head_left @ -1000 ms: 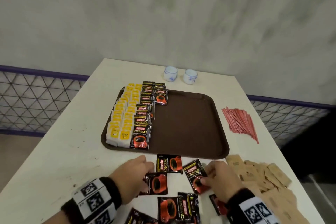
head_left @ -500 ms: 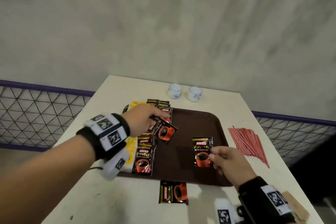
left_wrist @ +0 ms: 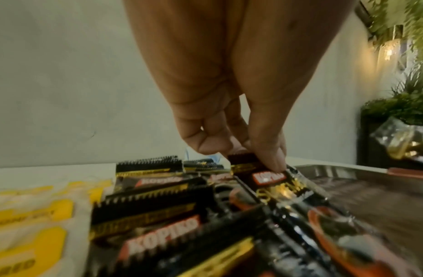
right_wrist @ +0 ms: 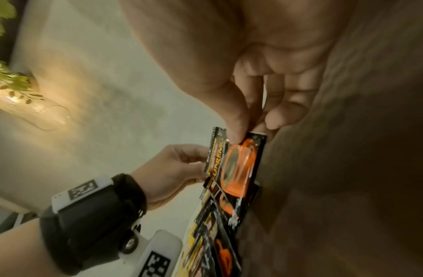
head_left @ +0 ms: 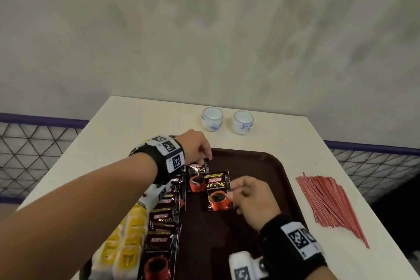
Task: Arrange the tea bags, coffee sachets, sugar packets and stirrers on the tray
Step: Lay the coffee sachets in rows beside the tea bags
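Dim, even indoor light in all 3 views. Warm glow from lamp (right_wrist: 27,106) at wrist-view edges. Motion blur on near sachets (left_wrist: 163,224). Strong wide-angle bending at borders. Soft shadows on tray (head_left: 261,166).

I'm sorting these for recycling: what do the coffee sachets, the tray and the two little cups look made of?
Coffee sachet: glossy foil-laminate film, seemingly; it glints and has serrated ends. Tray: likely moulded plastic, brown, fine-textured with a raised rim. Cups: probably glazed ceramic, shiny white with blue marks.
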A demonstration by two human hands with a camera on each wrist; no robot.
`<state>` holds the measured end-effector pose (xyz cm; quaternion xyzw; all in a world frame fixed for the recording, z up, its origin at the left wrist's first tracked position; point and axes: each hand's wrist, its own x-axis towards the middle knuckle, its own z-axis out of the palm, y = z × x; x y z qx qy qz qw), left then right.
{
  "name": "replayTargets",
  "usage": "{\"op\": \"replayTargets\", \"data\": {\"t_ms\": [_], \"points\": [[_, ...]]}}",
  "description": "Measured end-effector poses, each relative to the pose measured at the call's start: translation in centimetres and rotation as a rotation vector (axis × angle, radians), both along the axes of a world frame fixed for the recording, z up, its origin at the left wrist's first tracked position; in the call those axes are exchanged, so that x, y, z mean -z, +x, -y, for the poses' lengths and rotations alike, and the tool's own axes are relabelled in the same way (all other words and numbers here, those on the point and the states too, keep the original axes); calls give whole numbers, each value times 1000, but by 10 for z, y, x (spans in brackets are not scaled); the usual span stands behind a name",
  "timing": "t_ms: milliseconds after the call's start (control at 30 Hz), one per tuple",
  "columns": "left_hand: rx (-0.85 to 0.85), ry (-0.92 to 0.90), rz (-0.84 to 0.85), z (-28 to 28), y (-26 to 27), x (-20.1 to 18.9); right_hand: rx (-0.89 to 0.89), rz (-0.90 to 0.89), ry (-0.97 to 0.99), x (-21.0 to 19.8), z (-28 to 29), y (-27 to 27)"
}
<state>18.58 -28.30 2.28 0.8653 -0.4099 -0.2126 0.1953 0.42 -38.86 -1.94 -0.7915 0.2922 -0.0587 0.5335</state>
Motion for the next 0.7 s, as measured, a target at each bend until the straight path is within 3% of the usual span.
{"op": "replayTargets", "data": {"t_ms": [300,700], "points": [[-22,-47,38,4,23,13,1,-53,5,17,-15,53],[-99,-232,93,-1,24,13,152,-137,-82,21,-30,72]]}}
